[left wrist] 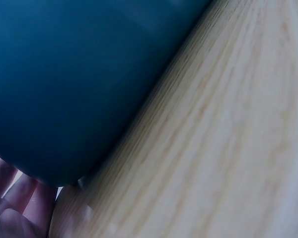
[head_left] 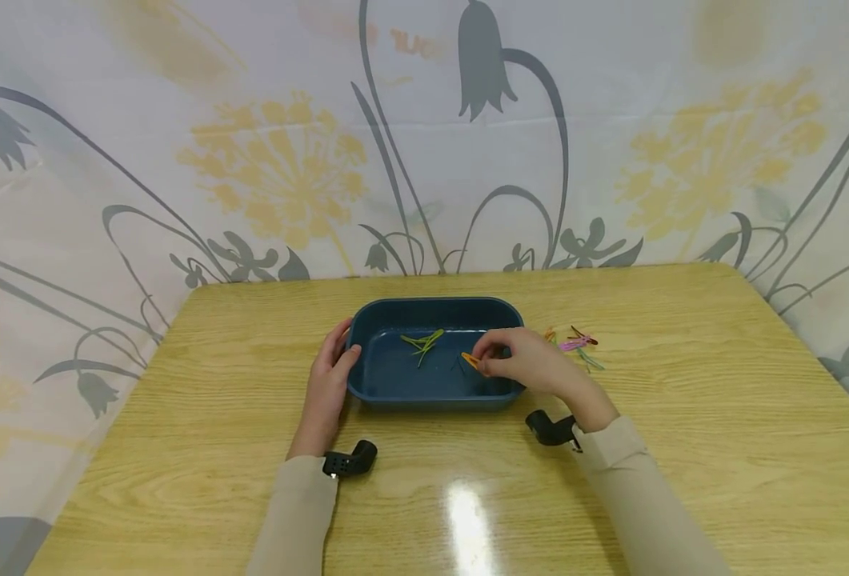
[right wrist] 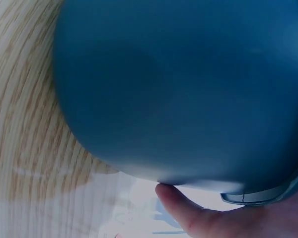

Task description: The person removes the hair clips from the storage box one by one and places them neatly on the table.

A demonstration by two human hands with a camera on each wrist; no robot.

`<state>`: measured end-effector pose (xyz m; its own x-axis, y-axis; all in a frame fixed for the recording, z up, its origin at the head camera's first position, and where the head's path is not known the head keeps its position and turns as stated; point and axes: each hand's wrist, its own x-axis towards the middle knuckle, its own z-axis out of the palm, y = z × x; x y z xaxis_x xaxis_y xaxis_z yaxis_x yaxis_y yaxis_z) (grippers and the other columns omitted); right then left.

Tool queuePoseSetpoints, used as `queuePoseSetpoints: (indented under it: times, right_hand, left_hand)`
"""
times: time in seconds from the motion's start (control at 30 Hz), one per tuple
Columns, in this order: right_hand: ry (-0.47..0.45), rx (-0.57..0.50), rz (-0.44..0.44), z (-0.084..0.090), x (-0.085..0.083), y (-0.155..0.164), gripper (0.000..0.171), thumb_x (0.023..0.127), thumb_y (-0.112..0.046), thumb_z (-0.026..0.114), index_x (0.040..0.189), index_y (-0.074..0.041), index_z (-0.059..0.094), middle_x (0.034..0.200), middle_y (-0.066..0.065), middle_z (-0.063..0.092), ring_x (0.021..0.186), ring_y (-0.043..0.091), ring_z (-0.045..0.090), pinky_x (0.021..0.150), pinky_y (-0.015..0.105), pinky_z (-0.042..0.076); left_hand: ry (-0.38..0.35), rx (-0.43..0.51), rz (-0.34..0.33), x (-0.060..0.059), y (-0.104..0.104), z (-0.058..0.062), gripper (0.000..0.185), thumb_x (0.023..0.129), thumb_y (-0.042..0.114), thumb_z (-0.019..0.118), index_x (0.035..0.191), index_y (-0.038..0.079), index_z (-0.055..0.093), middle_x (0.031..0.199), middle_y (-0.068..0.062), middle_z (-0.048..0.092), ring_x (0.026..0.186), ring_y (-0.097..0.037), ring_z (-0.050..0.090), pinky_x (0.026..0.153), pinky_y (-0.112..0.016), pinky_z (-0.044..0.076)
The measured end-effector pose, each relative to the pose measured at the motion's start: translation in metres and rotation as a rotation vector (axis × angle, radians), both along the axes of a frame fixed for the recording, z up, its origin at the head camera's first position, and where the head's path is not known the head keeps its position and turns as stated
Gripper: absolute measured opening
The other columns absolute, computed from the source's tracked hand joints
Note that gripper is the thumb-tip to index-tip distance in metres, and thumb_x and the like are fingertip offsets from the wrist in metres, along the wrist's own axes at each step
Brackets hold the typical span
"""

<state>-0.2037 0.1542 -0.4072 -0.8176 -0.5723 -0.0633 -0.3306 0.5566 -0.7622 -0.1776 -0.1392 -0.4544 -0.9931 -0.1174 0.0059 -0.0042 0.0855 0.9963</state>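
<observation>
On the wooden table [head_left: 683,416] stands a dark blue tray [head_left: 434,394], and both hands are working at it. The left hand [head_left: 329,376] rests against the left end of the tray, its fingers rather straight along the outer wall and the thumb at the rim, so it steadies the tray more than it grips it. The right hand [head_left: 521,358] is over the right part of the tray, with thumb and fingertips closed narrowly on a small orange clip [head_left: 470,360], which it holds just above the tray floor. Some thin green pieces [head_left: 422,343] lie already inside, near the middle and towards the far wall. More small coloured clips [head_left: 577,342] lie on the table just beside the right end of the tray. The wrist views show only the blue wall from very close, so they add little. In my judgement, the step in hand is to put the orange clip into the tray. To do it well, the hand should go low before the fingers open, so the light clip does not bounce out, and the left hand should keep the tray from sliding.
</observation>
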Motion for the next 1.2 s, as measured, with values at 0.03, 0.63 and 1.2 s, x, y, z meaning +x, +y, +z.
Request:
queuePoseSetpoints:
  times: [0.03, 0.63, 1.2]
  right_hand:
    - [0.001, -0.008, -0.006, 0.001, 0.000, 0.000, 0.014, 0.089, -0.018, 0.058, 0.099, -0.012, 0.064, 0.086, -0.001, 0.063, 0.077, 0.016, 0.059, 0.070, 0.030, 0.048]
    - [0.015, -0.102, -0.090, 0.009, 0.001, 0.009, 0.009, 0.089, -0.018, 0.058, 0.095, -0.011, 0.060, 0.088, 0.003, 0.063, 0.081, 0.021, 0.058, 0.072, 0.032, 0.046]
    - [0.019, -0.137, -0.236, 0.015, -0.005, 0.037, 0.031, 0.091, -0.034, 0.057, 0.105, -0.007, 0.059, 0.100, 0.009, 0.064, 0.090, 0.021, 0.059, 0.081, 0.038, 0.046]
  left_hand:
    - [-0.001, -0.002, -0.001, 0.000, 0.000, 0.000, 0.046, 0.095, 0.023, 0.049, 0.140, 0.024, 0.038, 0.143, 0.000, 0.037, 0.132, -0.013, 0.033, 0.109, -0.037, 0.027]
    - [0.023, 0.019, -0.008, -0.001, 0.002, 0.001, 0.045, 0.095, 0.020, 0.049, 0.139, 0.021, 0.039, 0.142, -0.001, 0.039, 0.131, -0.013, 0.035, 0.108, -0.037, 0.027]
    - [0.006, 0.015, -0.010, 0.001, 0.001, 0.001, 0.045, 0.096, 0.021, 0.047, 0.140, 0.024, 0.038, 0.144, 0.001, 0.036, 0.132, -0.011, 0.031, 0.109, -0.036, 0.026]
